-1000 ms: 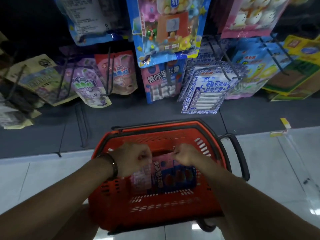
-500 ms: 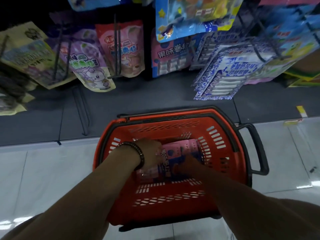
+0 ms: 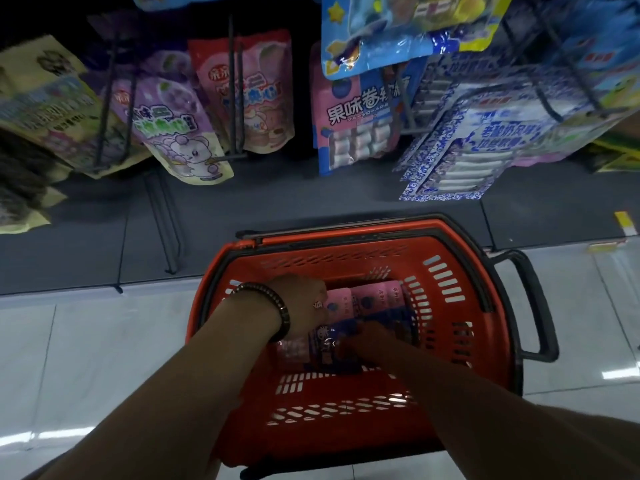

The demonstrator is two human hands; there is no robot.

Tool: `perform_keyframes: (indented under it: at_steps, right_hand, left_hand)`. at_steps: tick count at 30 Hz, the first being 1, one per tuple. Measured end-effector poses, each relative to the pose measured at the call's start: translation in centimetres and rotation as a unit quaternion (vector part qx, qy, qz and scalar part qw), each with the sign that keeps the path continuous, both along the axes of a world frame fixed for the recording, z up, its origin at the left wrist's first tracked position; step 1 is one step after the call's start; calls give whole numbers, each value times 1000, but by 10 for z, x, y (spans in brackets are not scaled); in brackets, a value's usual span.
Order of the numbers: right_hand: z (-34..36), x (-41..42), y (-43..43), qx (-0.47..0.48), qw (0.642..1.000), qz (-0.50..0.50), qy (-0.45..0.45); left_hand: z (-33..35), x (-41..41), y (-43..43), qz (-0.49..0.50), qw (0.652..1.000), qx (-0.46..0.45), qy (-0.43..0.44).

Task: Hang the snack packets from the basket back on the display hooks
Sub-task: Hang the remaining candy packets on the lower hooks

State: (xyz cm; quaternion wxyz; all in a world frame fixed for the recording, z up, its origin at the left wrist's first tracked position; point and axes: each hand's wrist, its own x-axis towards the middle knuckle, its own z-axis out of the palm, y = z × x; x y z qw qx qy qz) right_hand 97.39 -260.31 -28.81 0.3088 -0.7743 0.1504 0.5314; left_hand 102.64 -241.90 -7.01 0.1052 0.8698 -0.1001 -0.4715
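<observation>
both hands reach into the red basket point(image 3: 446, 344); the left hand point(image 3: 303, 303) and right hand point(image 3: 369, 341) rest on pink-and-blue snack packets point(image 3: 372, 301), grip unclear.

The red basket point(image 3: 460, 344) stands on the pale tiled floor point(image 3: 86, 341), open at the top. Both forearms fill its near edge; the left hand point(image 3: 301, 303) and right hand point(image 3: 374, 341) lie on the pink and blue packets point(image 3: 367, 306) on its bottom. Its far-right corner and right wall are bare. A black handle point(image 3: 533, 306) juts off the right rim. Between the basket's far rim and the hanging packets, the dark base shelf point(image 3: 277, 199) lies open. Above it, black hooks point(image 3: 235, 91) jut forward, a pink-and-blue packet point(image 3: 356, 116) and blue-patterned packets point(image 3: 478, 147) crowding the right.
</observation>
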Motion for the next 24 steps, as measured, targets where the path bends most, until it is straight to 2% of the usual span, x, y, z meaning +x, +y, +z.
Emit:
perform_keyframes:
  at_steps: [5,7,10,13,16,19,21,22,24]
  right_hand:
    - [54,16,20,91,982,75,-145]
    - [91,33,20,119,971,142,-152]
    - [141,59,6,141,934,290,-153]
    - [192,75,-26,138,923,320,-166]
    - [241,81,-47,165,924,293,-184]
    - [261,68,-58,193,927,193,-256]
    - [259,55,-68,218,925,43,-309]
    - [259,50,-73,232,923,-23,-307]
    - [259,46,-80,260,925,-85,-263]
  left_hand:
    - [-12,2,11,31,999,-10,-24]
    - [-13,2,17,52,997,-14,-58]
    - [-7,-3,32,83,992,17,-94]
    - [-1,-8,44,118,985,-12,-125]
    - [5,-16,45,177,966,-164,-98]
    - [14,-27,31,299,898,-316,-65]
    - [16,-34,26,350,861,-359,-88]
    - [17,-37,24,356,854,-365,-107]
    - [20,-43,23,357,847,-370,-132]
